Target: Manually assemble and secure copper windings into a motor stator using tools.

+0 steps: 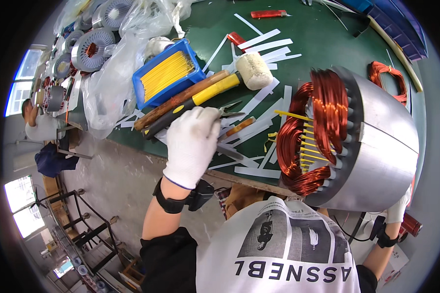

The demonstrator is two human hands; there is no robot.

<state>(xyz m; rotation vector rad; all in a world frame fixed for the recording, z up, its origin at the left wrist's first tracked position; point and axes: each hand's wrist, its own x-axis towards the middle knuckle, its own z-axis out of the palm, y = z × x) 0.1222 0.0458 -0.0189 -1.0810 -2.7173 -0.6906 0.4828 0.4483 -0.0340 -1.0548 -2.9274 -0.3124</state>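
My left hand, in a white glove, is closed over the bench by the hammer handles. Pointed metal jaws of pliers stick out from its fingers, spread apart; the grips are hidden under the glove. To the right, a large grey stator lies on its side near the bench edge. Red-brown copper wire coils loop out of its slots, with thin yellow strips among them. My right hand, also gloved, is against the stator's lower right end; its fingers are mostly hidden behind the metal.
A mallet and wooden handle lie beside a blue tray of yellow strips. White paper strips litter the green bench. Plastic-wrapped stators stand far left. A copper coil lies behind the stator. Another person sits far left.
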